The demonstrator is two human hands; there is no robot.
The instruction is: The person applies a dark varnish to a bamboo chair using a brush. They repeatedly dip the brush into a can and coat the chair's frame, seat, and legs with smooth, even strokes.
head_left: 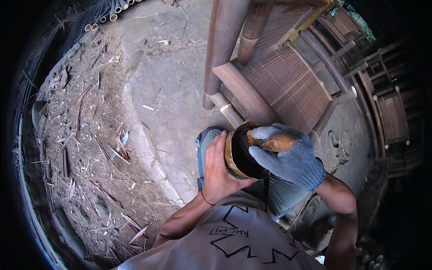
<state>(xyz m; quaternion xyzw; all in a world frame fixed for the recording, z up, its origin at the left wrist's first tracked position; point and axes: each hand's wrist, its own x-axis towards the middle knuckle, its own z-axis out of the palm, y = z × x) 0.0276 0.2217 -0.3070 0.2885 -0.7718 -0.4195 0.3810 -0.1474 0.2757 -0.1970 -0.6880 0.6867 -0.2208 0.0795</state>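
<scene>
Handle (280, 143) lies crosswise, pointing left toward container (242, 156).

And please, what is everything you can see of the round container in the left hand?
The round container is open-topped, with a yellowish-brown outer wall and dark interior; its material is unclear. The bare left hand grips its side near the lap, its mouth facing roughly upward. The gloved right hand holds a brown handle at the mouth; contents are indistinct.

matt knitted-cloth glove (292, 162), smooth-looking wooden handle (280, 143), woody-looking container (230, 157), smooth bamboo post (225, 40), rough earthen ground (87, 130)
</scene>
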